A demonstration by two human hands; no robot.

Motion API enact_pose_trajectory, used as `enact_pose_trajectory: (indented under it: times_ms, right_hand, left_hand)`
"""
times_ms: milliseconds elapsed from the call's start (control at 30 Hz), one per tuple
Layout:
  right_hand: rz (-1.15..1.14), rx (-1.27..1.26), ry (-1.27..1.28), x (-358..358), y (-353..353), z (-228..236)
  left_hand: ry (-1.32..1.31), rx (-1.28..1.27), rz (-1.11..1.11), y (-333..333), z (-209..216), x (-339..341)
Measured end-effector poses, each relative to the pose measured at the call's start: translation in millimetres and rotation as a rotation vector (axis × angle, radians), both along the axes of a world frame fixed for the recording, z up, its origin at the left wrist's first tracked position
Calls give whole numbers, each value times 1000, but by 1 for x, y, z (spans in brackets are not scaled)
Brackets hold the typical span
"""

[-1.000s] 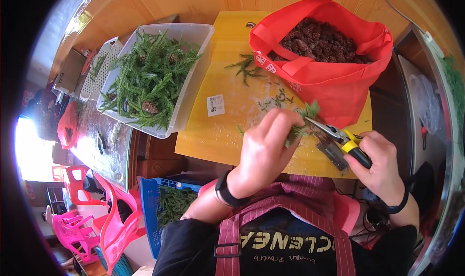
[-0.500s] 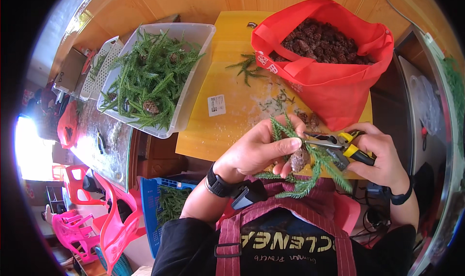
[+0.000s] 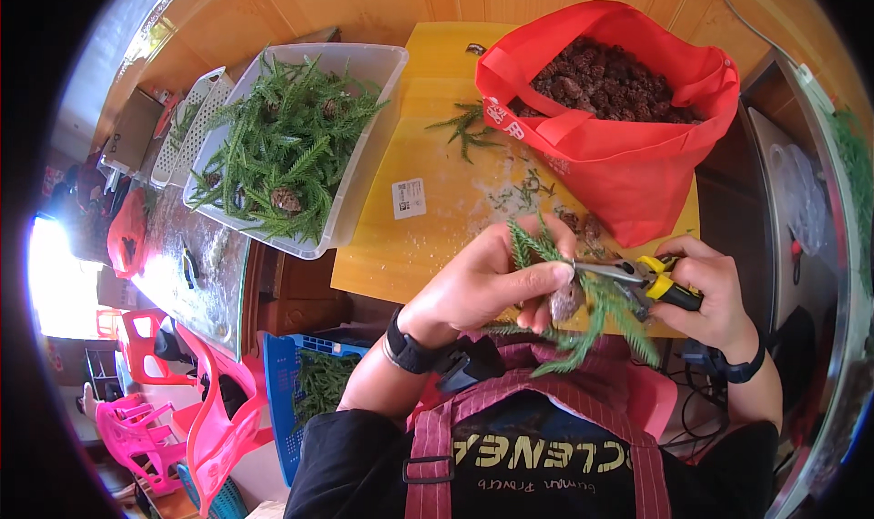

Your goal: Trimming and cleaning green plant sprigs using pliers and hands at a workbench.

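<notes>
My left hand [image 3: 510, 278] pinches a green artificial pine sprig [image 3: 605, 314], with thumb and forefinger near its stem. A brown pine cone [image 3: 565, 306] sits against the sprig just below my thumb. In my right hand [image 3: 715, 291] are pliers [image 3: 675, 293] with yellow and black handles, fingers wrapped round them. The jaws point left and reach the stem beside my left thumb tip; they look closed, and my thumb hides exactly what they grip. The sprig's lower needles are smeared by motion.
A yellow table [image 3: 373, 259] carries a red bag [image 3: 628, 178] full of pine cones, loose green bits and a white label [image 3: 409, 198]. To the left stands a clear bin [image 3: 341, 205] of sprigs with cones. Below it is a blue basket [image 3: 284, 410] of greenery.
The pliers' jaws, apart before, have come together at the stem. The sprig's lower needles have swung slightly, while my left hand has hardly moved.
</notes>
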State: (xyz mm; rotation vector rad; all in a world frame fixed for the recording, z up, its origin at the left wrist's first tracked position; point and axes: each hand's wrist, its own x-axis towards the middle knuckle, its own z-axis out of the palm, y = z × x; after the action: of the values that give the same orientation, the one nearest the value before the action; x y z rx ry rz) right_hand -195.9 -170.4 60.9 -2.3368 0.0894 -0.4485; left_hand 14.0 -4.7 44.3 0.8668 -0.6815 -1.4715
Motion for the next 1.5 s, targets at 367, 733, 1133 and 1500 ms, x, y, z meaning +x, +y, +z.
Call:
enact_pose_trajectory:
  times_ms: [367,733,1133,1500]
  right_hand:
    - [-217,273,144,-17,-11,-32]
    - [-232,-339,-39,20,-5,-31]
    - [315,-401,-309,62,8,27]
    - [131,-285,-90,53,20,36]
  left_hand:
    - [-77,25,82,8,-12,3]
    - [76,-8,-81,2,-21,-1]
    - [47,40,-159,1,-3,-7]
    - [-671,-122,124,6,11,-17]
